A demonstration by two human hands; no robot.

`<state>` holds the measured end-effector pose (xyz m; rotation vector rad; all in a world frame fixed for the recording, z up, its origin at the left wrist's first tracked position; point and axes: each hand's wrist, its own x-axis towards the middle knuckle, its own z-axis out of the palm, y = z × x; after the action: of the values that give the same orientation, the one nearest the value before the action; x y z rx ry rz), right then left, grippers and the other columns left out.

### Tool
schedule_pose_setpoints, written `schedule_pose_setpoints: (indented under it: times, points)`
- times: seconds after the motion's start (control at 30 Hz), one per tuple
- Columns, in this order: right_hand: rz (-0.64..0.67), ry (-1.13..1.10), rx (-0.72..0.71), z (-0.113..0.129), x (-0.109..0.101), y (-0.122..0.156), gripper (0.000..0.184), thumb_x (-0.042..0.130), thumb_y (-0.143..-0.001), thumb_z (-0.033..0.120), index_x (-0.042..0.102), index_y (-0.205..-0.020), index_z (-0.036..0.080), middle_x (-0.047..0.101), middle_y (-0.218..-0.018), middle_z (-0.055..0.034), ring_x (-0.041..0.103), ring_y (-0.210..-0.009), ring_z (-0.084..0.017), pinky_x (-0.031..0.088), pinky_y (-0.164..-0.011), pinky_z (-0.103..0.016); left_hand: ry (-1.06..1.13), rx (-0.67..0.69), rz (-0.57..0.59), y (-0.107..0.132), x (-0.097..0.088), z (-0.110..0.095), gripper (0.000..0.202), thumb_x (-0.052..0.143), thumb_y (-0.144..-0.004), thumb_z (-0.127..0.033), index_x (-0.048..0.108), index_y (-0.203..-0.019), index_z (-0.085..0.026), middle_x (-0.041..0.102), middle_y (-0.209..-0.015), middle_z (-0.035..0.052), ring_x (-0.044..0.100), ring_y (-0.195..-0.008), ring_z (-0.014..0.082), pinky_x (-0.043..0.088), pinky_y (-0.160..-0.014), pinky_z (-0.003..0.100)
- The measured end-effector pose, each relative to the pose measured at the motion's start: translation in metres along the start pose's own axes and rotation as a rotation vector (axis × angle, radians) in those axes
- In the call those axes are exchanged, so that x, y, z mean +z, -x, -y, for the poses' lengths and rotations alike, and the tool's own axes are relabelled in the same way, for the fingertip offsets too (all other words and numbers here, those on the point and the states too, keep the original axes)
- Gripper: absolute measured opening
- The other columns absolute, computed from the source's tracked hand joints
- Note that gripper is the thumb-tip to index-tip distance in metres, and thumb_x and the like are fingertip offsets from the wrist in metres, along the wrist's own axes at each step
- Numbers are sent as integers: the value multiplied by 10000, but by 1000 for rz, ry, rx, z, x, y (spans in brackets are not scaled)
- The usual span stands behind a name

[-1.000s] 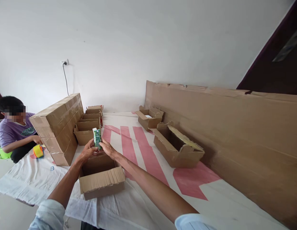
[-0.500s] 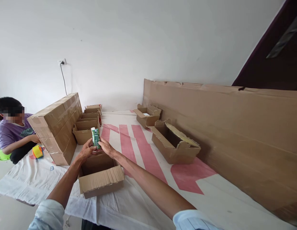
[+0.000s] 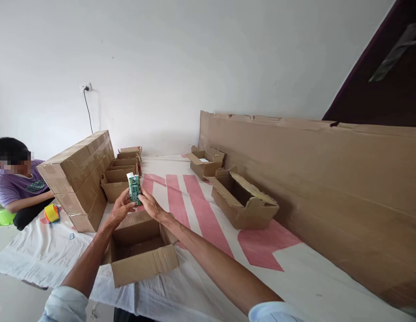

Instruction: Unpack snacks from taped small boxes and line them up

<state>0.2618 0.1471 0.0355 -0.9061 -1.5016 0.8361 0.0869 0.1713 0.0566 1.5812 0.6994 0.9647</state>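
A small green drink carton (image 3: 134, 189) with a white top is held upright between my two hands, above the far edge of a cardboard box. My left hand (image 3: 121, 209) is closed on the carton's left and lower side. From the right, my right hand (image 3: 150, 205) grips it with thumb and fingers. Below them the open cardboard box (image 3: 145, 269) stands on the cloth, its near flap folded outward. Nothing shows on the visible part of its floor.
Taped cartons (image 3: 74, 179) are stacked at left, beside a row of open boxes (image 3: 116, 185). Two more open boxes, one nearer (image 3: 243, 210) and one farther (image 3: 206, 167), stand right of centre before a long cardboard panel (image 3: 295, 170). A person (image 3: 18, 188) crouches far left, near a yellow tape roll (image 3: 52, 213).
Both hands have lifted the carton slightly. The near flap of the box below has dropped outward, showing more of the inside.
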Motion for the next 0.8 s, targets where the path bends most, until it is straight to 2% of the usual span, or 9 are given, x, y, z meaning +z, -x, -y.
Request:
schedule_pose_setpoints:
  times: [0.27,0.43,0.53,0.67,0.8]
  points:
    - [-42,-100,-78,1,-3,-1,682,510,-993,406,447,-1659,270,614,-1572,-39,463,-1516,-285,300,-1308,-491,14,66,-3,-3,0,-5,807,880,-774,-291,593,-1528,-271,744,-1304,119,727,-1043,247,591,-732,278]
    - [-36,-87,-81,11,-2,9,663,512,-998,387,452,-1650,282,650,-1515,-38,481,-1500,-286,284,-1318,-506,17,70,15,6,3,-8,789,857,-804,-276,579,-1542,-271,723,-1360,129,722,-1103,265,594,-765,291]
    - [-7,-96,-76,16,0,16,658,528,-986,372,457,-1633,278,668,-1467,-49,537,-1429,-282,347,-1279,-500,12,70,28,10,4,-7,803,868,-806,-305,569,-1551,-276,709,-1396,135,727,-1090,267,595,-776,303]
    - [16,-108,-102,19,3,25,665,593,-962,392,466,-1600,252,699,-1358,-69,639,-1218,-258,522,-1084,-438,-7,86,53,15,4,-1,826,895,-795,-344,566,-1550,-284,710,-1389,134,733,-1039,256,575,-767,301]
    - [6,-106,-72,18,1,38,621,676,-925,405,539,-1508,240,728,-1204,-55,664,-1049,-232,560,-964,-402,-61,145,101,30,7,4,787,875,-819,-339,566,-1539,-269,715,-1356,121,716,-1072,255,561,-871,345]
